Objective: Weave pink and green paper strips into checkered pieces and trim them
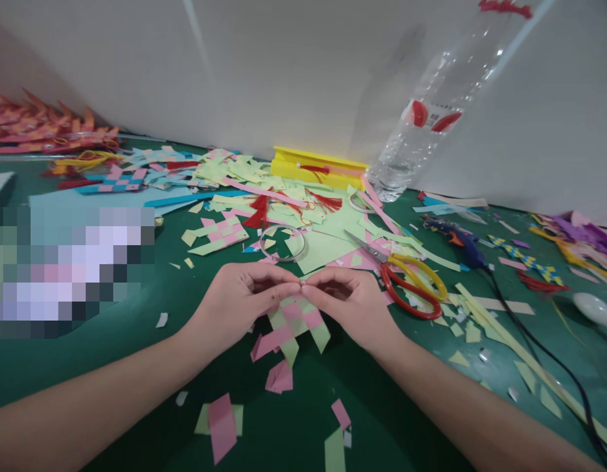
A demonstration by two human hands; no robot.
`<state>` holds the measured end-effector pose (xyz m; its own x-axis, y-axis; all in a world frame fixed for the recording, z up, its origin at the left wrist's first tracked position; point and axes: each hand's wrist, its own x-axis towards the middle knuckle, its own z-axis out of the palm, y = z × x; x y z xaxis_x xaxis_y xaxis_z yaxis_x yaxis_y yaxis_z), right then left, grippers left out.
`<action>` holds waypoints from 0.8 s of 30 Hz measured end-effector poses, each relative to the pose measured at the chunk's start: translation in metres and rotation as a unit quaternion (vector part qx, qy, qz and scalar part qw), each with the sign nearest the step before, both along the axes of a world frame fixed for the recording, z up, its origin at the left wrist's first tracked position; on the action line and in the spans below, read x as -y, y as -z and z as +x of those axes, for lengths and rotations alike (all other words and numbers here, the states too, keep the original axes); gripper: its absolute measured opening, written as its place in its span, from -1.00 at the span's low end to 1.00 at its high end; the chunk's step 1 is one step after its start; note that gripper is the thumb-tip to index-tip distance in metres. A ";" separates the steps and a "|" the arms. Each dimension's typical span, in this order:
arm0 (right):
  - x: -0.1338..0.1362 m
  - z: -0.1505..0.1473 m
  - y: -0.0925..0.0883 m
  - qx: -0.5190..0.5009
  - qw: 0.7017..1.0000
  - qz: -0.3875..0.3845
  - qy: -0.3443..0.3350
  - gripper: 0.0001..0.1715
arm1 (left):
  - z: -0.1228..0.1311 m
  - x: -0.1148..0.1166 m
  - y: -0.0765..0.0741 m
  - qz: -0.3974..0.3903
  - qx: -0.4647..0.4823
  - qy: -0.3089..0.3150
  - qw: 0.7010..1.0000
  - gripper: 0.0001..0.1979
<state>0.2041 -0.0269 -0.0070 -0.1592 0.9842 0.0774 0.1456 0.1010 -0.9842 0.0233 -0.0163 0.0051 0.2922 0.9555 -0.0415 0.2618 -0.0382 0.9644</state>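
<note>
Both hands meet at the centre of the head view, fingertips together above a woven pink and green paper piece (pixel 294 314). My left hand (pixel 252 292) is closed in a pinch, thumb against the fingers. My right hand (pixel 345 295) pinches in the same way from the other side. A tiny pale thing shows between the fingertips, too small to name. The woven piece hangs or lies just below them, its top edge partly hidden by the fingers. A ring of clear tape (pixel 284 243) lies behind my left hand, and scissors (pixel 414 282) lie behind my right hand.
A clear bottle (pixel 421 137) leans against the wall. A yellow folded piece (pixel 318 169), paper strips (pixel 225 172) and red tassels (pixel 259 210) lie at the back. At the right are a blue tool (pixel 463 242) with a black cord and purple paper (pixel 586 233). A blurred patch covers the left.
</note>
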 end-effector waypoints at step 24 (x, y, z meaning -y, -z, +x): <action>0.002 -0.002 -0.002 -0.023 0.999 0.031 -0.008 -0.96 | 0.002 0.001 0.000 0.013 -0.015 0.016 1.000 -0.82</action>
